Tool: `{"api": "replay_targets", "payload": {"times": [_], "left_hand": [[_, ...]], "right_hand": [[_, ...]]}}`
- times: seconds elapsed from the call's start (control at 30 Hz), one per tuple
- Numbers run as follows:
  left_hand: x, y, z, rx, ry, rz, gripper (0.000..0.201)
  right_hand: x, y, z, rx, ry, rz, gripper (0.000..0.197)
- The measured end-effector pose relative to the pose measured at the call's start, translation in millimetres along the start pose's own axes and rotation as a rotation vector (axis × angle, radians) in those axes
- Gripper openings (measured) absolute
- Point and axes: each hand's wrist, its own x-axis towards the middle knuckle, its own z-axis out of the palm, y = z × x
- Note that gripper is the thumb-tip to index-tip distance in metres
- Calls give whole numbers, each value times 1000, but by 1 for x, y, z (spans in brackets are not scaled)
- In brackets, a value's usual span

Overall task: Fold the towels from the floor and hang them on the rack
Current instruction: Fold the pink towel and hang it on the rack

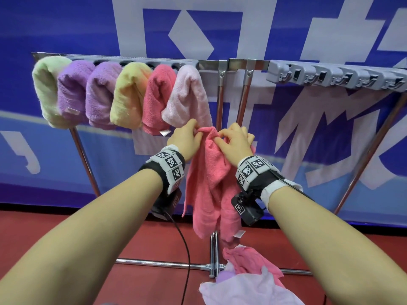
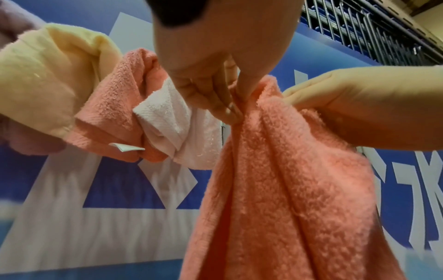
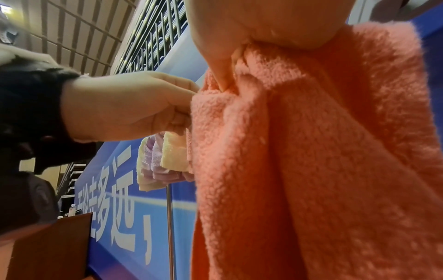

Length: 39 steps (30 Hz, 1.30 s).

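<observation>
A pink towel (image 1: 207, 183) hangs bunched in the air in front of the metal rack (image 1: 222, 62). My left hand (image 1: 186, 137) pinches its top edge, seen close in the left wrist view on the same towel (image 2: 282, 180). Right beside it my right hand (image 1: 235, 139) grips the towel's top, and the cloth (image 3: 323, 151) fills the right wrist view. Several folded towels hang on the rack's left half: green, purple, yellow, coral, and a pale pink one (image 1: 189, 95) nearest my hands. More loose towels (image 1: 248, 276) lie heaped on the floor below.
The rack's right half carries a grey bar of bare hooks (image 1: 337, 78). Its chrome legs and base bar (image 1: 154, 263) cross the red floor. A blue and white banner (image 1: 66, 29) stands close behind. A black cable (image 1: 187, 249) dangles from my left wrist.
</observation>
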Motion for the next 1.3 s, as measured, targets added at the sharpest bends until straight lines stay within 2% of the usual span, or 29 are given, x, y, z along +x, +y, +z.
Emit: {"api": "replay_targets", "payload": {"times": [0.17, 0.3, 0.43, 0.57, 0.67, 0.77, 0.83, 0.9, 0.97, 1.03, 1.13, 1.23, 1.3], "left_hand": [[3, 7, -1, -209, 91, -5, 9], [3, 14, -1, -238, 176, -40, 11], [1, 18, -1, -132, 157, 5, 14], [4, 17, -1, -233, 178, 7, 15], [6, 16, -1, -275, 198, -25, 16], [6, 16, -1, -358, 78, -2, 22], [6, 16, 1, -313, -55, 38, 36], [4, 16, 4, -87, -196, 69, 57], [0, 15, 9, 229, -279, 124, 66], [0, 11, 13, 299, -257, 155, 57], [4, 10, 12, 140, -137, 126, 29], [10, 8, 6, 105, -95, 111, 26], [14, 6, 1, 131, -92, 116, 27]], "right_hand": [[0, 3, 0, -36, -1, 17, 24], [3, 2, -4, -62, -2, 5, 26], [2, 3, -6, -73, -29, 2, 27], [-1, 5, -7, -9, -85, 66, 18], [0, 6, -7, 41, -139, 98, 37], [1, 9, -9, 110, -123, 73, 41], [2, 10, -12, 183, -72, 32, 36], [3, 9, -15, 286, -5, 11, 30], [4, 6, -17, 372, 22, -13, 21], [5, 3, -17, 378, 29, -41, 15], [8, 1, -16, 337, 30, -57, 13], [10, 9, -14, 155, -51, 42, 18], [9, 13, -14, 70, -94, 120, 6]]}}
